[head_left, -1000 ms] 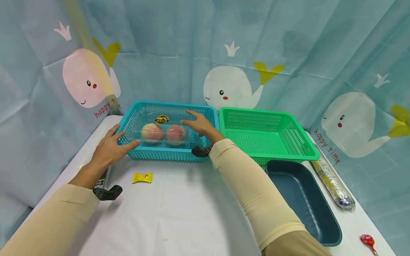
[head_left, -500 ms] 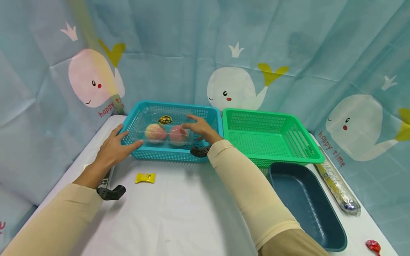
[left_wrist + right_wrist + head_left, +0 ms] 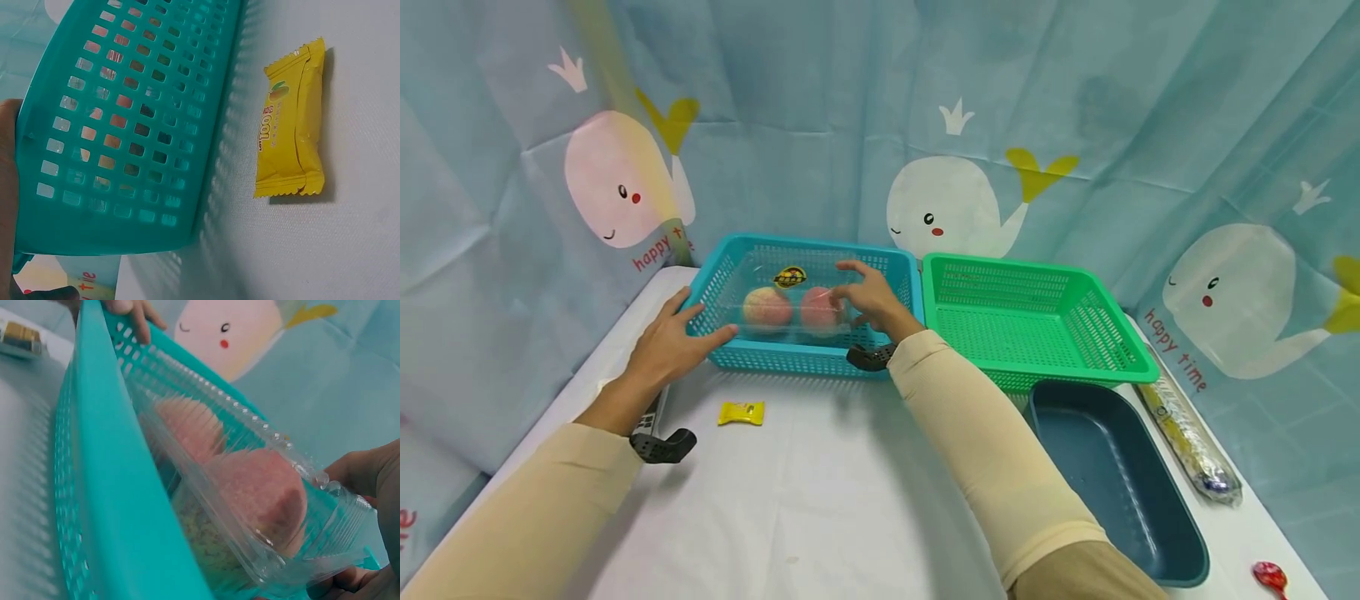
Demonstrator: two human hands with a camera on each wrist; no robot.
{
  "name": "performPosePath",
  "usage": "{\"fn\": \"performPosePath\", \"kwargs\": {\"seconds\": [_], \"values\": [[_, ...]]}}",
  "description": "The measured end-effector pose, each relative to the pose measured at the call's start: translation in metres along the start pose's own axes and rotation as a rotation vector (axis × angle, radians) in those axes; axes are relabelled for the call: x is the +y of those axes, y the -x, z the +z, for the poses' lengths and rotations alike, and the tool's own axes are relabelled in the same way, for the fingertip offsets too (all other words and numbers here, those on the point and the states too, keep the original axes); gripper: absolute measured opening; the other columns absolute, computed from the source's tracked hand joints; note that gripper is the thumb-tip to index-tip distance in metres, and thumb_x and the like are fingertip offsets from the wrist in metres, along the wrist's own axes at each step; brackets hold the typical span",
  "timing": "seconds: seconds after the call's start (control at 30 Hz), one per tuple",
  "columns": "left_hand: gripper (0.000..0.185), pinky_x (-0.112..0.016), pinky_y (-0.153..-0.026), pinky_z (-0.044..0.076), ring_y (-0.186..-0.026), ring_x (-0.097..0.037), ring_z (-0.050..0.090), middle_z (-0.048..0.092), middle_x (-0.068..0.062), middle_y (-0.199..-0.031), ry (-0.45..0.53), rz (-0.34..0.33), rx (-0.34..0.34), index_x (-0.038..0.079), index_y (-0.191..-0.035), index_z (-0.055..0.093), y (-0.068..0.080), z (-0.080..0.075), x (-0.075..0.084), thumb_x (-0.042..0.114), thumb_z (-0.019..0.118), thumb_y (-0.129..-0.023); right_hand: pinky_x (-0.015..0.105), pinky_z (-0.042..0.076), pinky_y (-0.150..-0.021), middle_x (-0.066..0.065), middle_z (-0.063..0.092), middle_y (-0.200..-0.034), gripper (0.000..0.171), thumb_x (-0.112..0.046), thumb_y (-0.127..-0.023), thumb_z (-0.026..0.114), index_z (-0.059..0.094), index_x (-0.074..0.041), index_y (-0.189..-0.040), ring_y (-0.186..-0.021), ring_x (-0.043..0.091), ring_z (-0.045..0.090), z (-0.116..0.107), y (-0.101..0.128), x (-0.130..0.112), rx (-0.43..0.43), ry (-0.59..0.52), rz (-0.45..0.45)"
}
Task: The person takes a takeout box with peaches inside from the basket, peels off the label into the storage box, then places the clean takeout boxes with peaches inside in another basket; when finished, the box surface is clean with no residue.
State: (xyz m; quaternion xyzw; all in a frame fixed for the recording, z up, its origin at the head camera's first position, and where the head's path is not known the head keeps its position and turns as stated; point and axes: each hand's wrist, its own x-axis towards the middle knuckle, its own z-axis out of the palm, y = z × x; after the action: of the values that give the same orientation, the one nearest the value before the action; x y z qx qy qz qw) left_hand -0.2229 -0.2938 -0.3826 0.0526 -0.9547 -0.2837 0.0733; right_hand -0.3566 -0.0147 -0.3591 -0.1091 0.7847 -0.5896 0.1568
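A clear plastic fruit box (image 3: 790,304) with a black-and-gold label lies inside the blue basket (image 3: 797,360). Through its lid show two peaches, a paler peach (image 3: 767,309) and a redder peach (image 3: 821,312). My right hand (image 3: 876,302) reaches into the basket and holds the box's right end; the right wrist view has fingers (image 3: 353,472) at its upper edge and others below. With fingers spread and relaxed, my left hand (image 3: 662,343) rests on the basket's near left corner, thumb over the front rim. Part of the box's right end is hidden by the right hand.
A yellow wrapped snack (image 3: 741,413) lies in front of the basket. Right of it stand a green basket (image 3: 1000,367) and a dark blue bin (image 3: 1123,492). Beyond these are a long plastic-wrapped packet (image 3: 1191,442) and a red spoon-shaped item (image 3: 1270,577). A curtain hangs behind.
My right hand has closed in on the box's right end, its fingers bending more. My left hand stays at the basket's corner. The head view has shifted slightly.
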Motion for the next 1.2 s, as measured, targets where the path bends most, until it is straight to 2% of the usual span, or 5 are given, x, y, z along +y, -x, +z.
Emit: {"fn": "performPosePath", "kwargs": {"seconds": [0.23, 0.37, 0.6, 0.97, 1.2], "values": [[0.099, -0.073, -0.098, 0.020, -0.136, -0.053, 0.014, 0.000, -0.017, -0.159, -0.002, -0.007, -0.010, -0.006, -0.147, 0.029, -0.001, 0.001, -0.001, 0.069, 0.051, -0.086, 0.047, 0.057, -0.067, 0.013, 0.038, -0.144, 0.055, -0.007, -0.090, 0.065, 0.050, -0.019, -0.141, -0.114, 0.033, 0.051, -0.005, 0.010, -0.004, 0.015, -0.104, -0.017], [0.099, -0.074, -0.097, 0.021, -0.136, -0.053, 0.015, 0.000, -0.018, -0.159, -0.002, -0.011, -0.017, -0.006, -0.147, 0.029, -0.001, 0.001, 0.000, 0.069, 0.051, -0.086, 0.046, 0.057, -0.063, 0.015, 0.047, -0.132, 0.053, -0.005, -0.089, 0.065, 0.053, -0.018, -0.139, -0.095, 0.029, 0.053, -0.011, 0.020, -0.010, 0.034, -0.165, -0.031], [0.101, -0.074, -0.097, 0.021, -0.136, -0.053, 0.015, 0.000, -0.017, -0.159, 0.011, -0.019, -0.019, -0.006, -0.147, 0.028, -0.001, 0.000, 0.001, 0.070, 0.052, -0.085, 0.039, 0.051, -0.051, 0.014, 0.051, -0.110, 0.051, -0.001, -0.086, 0.064, 0.057, -0.018, -0.133, -0.066, 0.020, 0.044, -0.026, 0.041, -0.025, 0.057, -0.261, -0.069], [0.101, -0.074, -0.097, 0.021, -0.135, -0.054, 0.014, -0.002, -0.018, -0.159, 0.003, -0.015, -0.021, -0.008, -0.147, 0.028, 0.000, -0.001, -0.001, 0.069, 0.050, -0.086, 0.049, 0.055, -0.069, 0.013, 0.049, -0.095, 0.050, -0.002, -0.089, 0.062, 0.055, -0.021, -0.135, -0.067, 0.021, 0.042, -0.057, 0.087, -0.045, 0.033, -0.299, -0.068], [0.099, -0.075, -0.096, 0.020, -0.135, -0.055, 0.013, -0.003, -0.018, -0.159, 0.002, -0.014, -0.027, -0.008, -0.147, 0.027, 0.000, -0.001, -0.002, 0.068, 0.049, -0.087, 0.056, 0.054, -0.073, 0.011, 0.047, -0.085, 0.047, -0.001, -0.092, 0.059, 0.055, -0.021, -0.134, -0.066, 0.020, 0.043, -0.072, 0.119, -0.051, 0.027, -0.303, -0.100]]}}
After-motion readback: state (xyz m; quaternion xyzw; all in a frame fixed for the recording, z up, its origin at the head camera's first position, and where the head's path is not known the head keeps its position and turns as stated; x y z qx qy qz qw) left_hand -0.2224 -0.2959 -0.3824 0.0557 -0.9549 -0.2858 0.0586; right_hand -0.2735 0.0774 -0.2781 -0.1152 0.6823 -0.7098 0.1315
